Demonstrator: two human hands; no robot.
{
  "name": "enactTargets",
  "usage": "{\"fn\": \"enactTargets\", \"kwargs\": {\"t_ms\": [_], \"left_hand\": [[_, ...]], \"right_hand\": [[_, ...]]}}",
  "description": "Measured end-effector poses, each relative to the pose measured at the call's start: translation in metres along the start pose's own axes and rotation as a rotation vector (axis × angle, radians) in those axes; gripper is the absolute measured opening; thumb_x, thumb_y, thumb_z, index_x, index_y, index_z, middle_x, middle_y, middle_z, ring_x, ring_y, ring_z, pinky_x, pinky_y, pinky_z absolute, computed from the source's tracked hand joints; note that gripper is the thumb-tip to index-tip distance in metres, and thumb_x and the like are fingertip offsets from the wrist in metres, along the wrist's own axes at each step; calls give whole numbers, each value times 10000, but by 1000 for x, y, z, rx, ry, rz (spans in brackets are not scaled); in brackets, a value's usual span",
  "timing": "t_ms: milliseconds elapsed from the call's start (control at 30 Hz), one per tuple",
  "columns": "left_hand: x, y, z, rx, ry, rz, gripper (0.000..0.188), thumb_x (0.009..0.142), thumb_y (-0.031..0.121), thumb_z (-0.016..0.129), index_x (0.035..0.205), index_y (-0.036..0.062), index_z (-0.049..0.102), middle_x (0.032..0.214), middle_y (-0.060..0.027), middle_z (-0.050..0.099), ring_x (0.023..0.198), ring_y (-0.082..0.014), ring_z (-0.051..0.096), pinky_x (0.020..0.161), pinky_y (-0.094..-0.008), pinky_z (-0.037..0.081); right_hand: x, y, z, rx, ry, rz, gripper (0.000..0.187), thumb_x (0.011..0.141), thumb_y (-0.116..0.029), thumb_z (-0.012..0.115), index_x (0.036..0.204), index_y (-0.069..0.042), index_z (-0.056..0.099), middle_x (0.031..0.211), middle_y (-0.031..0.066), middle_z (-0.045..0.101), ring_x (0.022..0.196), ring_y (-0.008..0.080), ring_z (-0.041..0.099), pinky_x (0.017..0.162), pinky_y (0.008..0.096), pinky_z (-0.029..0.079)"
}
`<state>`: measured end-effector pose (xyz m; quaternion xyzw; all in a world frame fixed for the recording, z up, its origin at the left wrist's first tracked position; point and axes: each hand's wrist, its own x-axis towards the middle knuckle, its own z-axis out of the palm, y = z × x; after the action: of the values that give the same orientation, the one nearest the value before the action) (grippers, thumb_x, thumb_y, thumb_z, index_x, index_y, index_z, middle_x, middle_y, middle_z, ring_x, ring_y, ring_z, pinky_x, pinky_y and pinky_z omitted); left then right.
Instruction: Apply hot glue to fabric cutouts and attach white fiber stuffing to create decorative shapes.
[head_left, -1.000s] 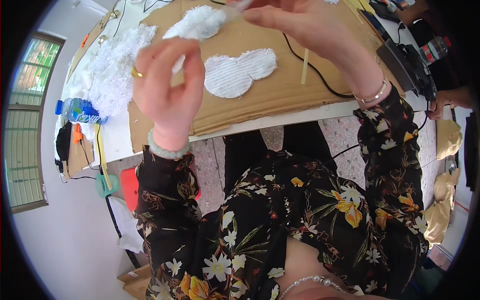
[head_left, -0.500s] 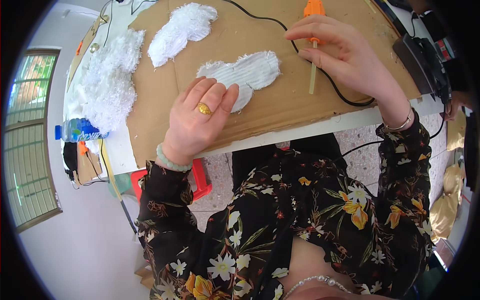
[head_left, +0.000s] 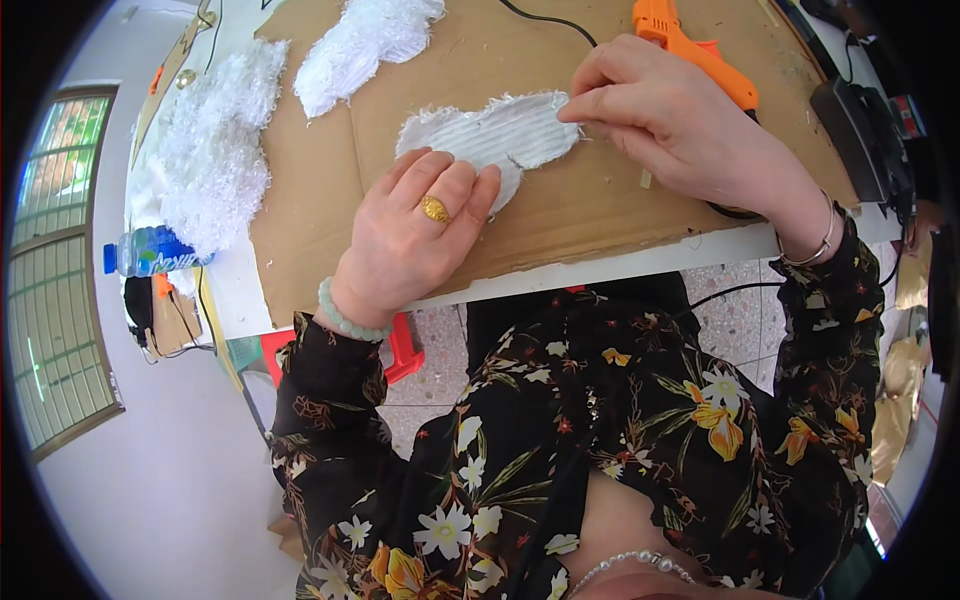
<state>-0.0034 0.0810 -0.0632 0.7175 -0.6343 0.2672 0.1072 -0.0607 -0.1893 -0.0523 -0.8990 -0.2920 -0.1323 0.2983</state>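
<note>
A white fabric piece [head_left: 500, 130] with frayed edges and a ribbed surface lies on brown cardboard [head_left: 330, 200] in front of me. Over its near left edge, my left hand [head_left: 415, 220] is closed, fingers curled and thumb pressed in. My right hand [head_left: 680, 120] pinches at the piece's right tip, the fingertips close together. An orange glue gun [head_left: 700, 60] lies just behind my right hand, which partly covers it. Part of its pale glue stick [head_left: 645, 179] shows beneath the hand.
Another fluffy white piece [head_left: 365, 50] lies farther back. At the left is a heap of shaggy white material [head_left: 220, 140], with a blue-capped plastic bottle [head_left: 155, 250] near it. A black device [head_left: 850, 135] stands at the right edge. A black cable [head_left: 550, 28] crosses the cardboard.
My right hand has gone from the glue gun to the fabric's right tip, its fingers closing. The glue gun now lies turned on the cardboard. My left hand stays on the fabric.
</note>
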Motion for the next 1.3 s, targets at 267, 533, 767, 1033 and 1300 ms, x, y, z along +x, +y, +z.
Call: {"fn": "enactTargets", "kwargs": {"t_ms": [267, 533, 767, 1033, 1300], "left_hand": [[-6, -3, -3, -1, -17, 30, 246, 685, 29, 709, 925, -13, 674, 921, -79, 548, 826, -234, 587, 730, -379, 539], [-4, -1, -8, -14, -68, -15, 342, 659, 56, 667, 995, -8, 679, 934, -79, 552, 891, -253, 605, 788, -389, 544], [-15, 8, -24, -14, -203, -176, 285, 763, 84, 613, 1034, 2, 647, 1018, -104, 611, 968, -265, 602, 887, -424, 493], [-34, 27, -24, -19, -179, -364, 314, 776, 88, 604, 1080, 19, 642, 1140, -117, 648, 1062, -281, 615, 939, -445, 474], [-34, 22, -25, -13, -148, -362, 269, 793, 87, 631, 1054, 32, 656, 1107, -111, 667, 1044, -287, 626, 937, -467, 470]], "right_hand": [[16, -7, 11, -67, -38, -113, 186, 807, 5, 616, 985, 0, 669, 936, 93, 583, 905, 277, 554, 776, 367, 457], [18, -5, 19, -161, -133, -92, 174, 796, -11, 625, 968, -9, 655, 941, 92, 574, 919, 277, 545, 795, 374, 454], [21, -8, 18, -99, -139, -96, 200, 795, -5, 613, 992, -7, 653, 954, 91, 575, 912, 274, 540, 789, 371, 446], [23, -14, 14, -123, -193, -33, 237, 801, 3, 600, 1032, -10, 655, 1005, 92, 591, 941, 274, 547, 825, 365, 439], [30, -16, 11, -112, -199, -39, 245, 812, 7, 585, 1046, -11, 654, 1030, 92, 599, 965, 272, 553, 837, 358, 448]]}}
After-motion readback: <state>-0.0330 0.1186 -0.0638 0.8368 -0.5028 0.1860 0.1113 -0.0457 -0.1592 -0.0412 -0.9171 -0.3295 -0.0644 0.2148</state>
